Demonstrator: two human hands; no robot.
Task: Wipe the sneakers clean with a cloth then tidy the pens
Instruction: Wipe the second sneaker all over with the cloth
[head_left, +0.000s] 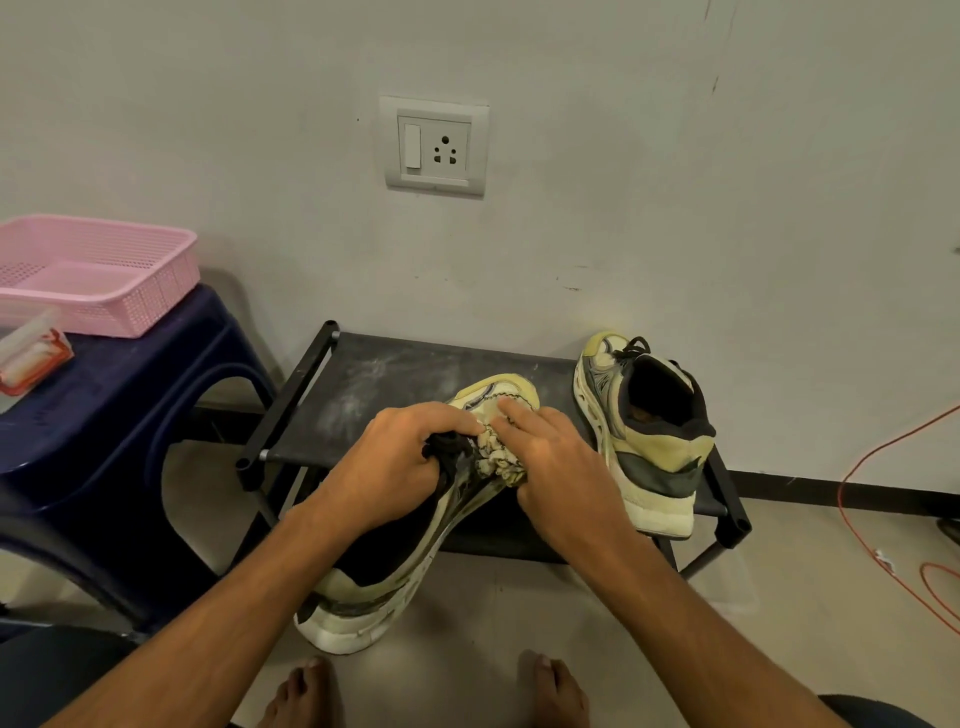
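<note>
Your left hand (395, 457) curls its fingers round the tongue of the sneaker (384, 587), whose long axis runs near to far: heel near, toe on the black rack (395, 374). Your right hand (561, 467) presses the bunched cloth (498, 457) on it with fingers straight and close together. The second sneaker (654, 447) stands on the rack to the right, toe far. On the stool (130, 405) at left sit a pink basket (130, 306) and a clear box (31, 358), its contents blurred.
</note>
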